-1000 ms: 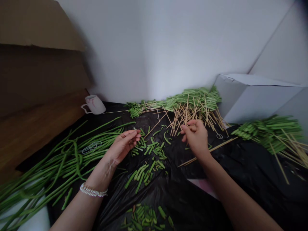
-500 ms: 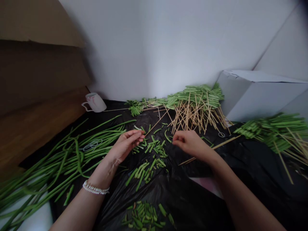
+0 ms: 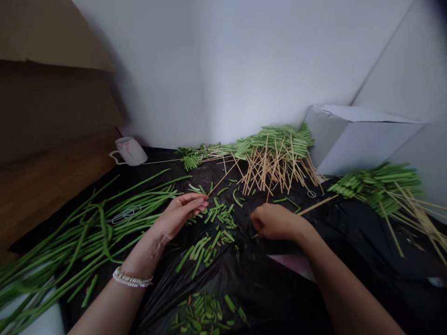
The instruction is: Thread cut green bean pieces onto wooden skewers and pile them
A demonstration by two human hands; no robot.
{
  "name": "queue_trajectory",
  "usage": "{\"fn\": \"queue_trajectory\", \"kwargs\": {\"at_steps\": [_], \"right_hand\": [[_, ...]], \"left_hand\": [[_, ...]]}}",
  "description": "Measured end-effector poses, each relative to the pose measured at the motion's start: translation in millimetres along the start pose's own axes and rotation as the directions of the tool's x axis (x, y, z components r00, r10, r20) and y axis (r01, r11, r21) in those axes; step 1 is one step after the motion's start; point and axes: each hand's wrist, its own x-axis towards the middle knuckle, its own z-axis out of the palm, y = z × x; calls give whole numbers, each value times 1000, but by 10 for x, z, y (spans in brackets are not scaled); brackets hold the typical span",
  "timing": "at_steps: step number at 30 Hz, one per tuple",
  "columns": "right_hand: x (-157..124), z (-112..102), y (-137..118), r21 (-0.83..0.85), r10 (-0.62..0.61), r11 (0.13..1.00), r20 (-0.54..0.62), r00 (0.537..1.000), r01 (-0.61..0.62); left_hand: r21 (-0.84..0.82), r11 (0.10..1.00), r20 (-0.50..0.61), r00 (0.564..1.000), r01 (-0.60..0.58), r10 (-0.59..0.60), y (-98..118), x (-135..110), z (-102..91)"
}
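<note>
My left hand (image 3: 185, 210) is closed in a pinch, thumb against fingertips, over cut green bean pieces (image 3: 220, 214). A thin bamboo skewer (image 3: 223, 179) runs away from its fingertips; whether they grip it I cannot tell. My right hand (image 3: 274, 221) is curled closed, palm down, over loose bamboo skewers (image 3: 317, 204) lying on the black plastic sheet (image 3: 258, 288). Its fingertips are hidden, so what they hold does not show. Beyond it lies a pile of skewered green beans (image 3: 275, 142), the bare sticks pointing toward me. Long uncut beans (image 3: 136, 209) spread left of my left hand.
A white mug (image 3: 132, 151) stands at the back left, near a brown cardboard box (image 3: 52, 102). A white box (image 3: 359, 139) is at the back right. More skewered beans (image 3: 380, 181) lie right. Short bean pieces (image 3: 202, 311) are heaped in front.
My right hand has moved down and toward me onto the loose skewers. My left hand stays almost in place, still pinched. The whole view has shifted slightly.
</note>
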Motion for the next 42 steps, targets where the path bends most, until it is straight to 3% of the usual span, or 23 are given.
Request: {"fn": "queue_trajectory", "kwargs": {"at_steps": [9,18,26,31,35,40,42], "right_hand": [[18,-1,-51,-125,-110,987,-45,993,103],[-1,67,-146,-284,-37,959,-95,995,9],[117,146,-124,-338,-81,941,-172,982,19],[187,165,-261,-336,-170,940,-292,941,66],[233,202,-351,-366,-246,924,-349,904,110],[233,154,-240,-340,-184,939,-389,903,45],[228,114,-176,-338,-157,941,-449,880,-5]], "left_hand": [[14,1000,6,1000,22,-22,-4,14,2],[19,999,7,1000,30,-30,-14,12,1],[31,999,0,1000,29,-29,-18,15,1],[60,998,11,1000,-6,6,-42,11,15],[184,982,46,998,-52,44,-54,-11,62],[267,960,95,993,-88,65,-66,-27,101],[297,946,129,987,-132,97,-90,-29,124]]}}
